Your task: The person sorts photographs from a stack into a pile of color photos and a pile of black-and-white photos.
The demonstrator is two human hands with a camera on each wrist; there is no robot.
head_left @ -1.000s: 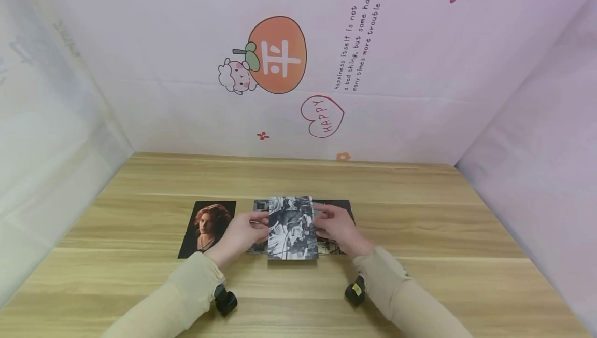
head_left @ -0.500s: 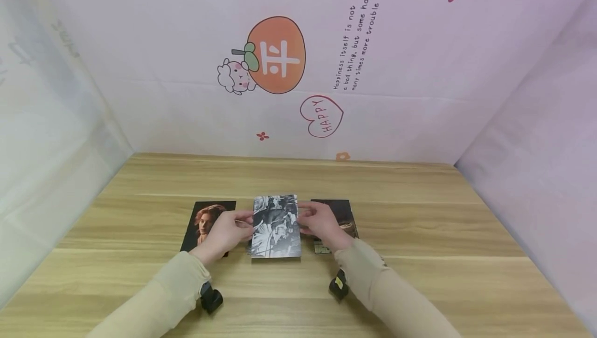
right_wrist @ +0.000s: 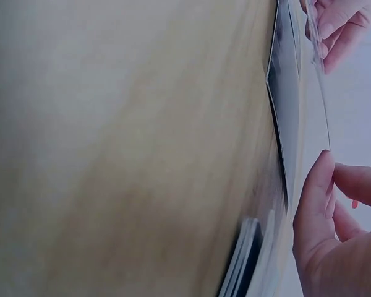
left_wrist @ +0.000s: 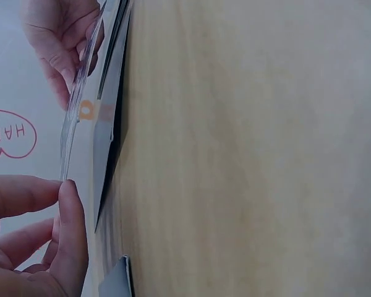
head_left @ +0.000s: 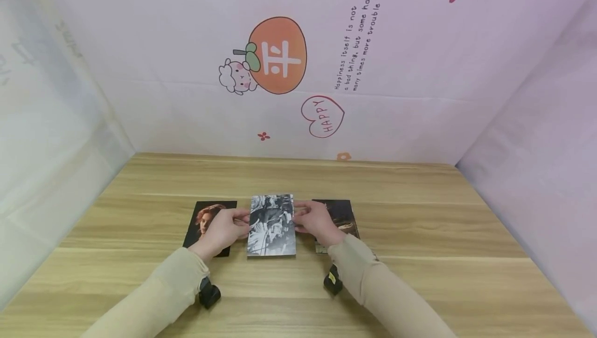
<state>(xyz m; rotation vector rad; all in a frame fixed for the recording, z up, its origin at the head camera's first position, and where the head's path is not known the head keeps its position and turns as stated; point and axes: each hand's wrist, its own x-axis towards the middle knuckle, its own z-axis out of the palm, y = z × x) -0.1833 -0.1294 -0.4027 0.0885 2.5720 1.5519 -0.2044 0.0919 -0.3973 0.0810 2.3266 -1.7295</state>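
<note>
A black-and-white photo card (head_left: pixel 272 226) is held above the table between both hands. My left hand (head_left: pixel 221 233) pinches its left edge between thumb and fingers. On the opposite edge, my right hand (head_left: pixel 318 221) pinches in the same way. Both wrist views show the card (left_wrist: pixel 80 99) nearly edge-on, apart from a slightly bent card (right_wrist: pixel 284 105) underneath. The held card hides that lower one in the head view. Left of it lies a dark portrait photo (head_left: pixel 201 221), partly covered by my left hand. A dark photo (head_left: pixel 342 213) lies beneath my right hand.
At the right, several cards (right_wrist: pixel 238 263) appear stacked in the right wrist view. The wood-grain table (head_left: pixel 420 234) meets a printed white backdrop (head_left: pixel 396 125) at the back. Pale sheets hang at both sides. A small black camera is strapped at each wrist.
Both hands have shifted left together, still holding the black-and-white photo card. More of the dark photo on the right now shows, and my left hand covers more of the portrait.
</note>
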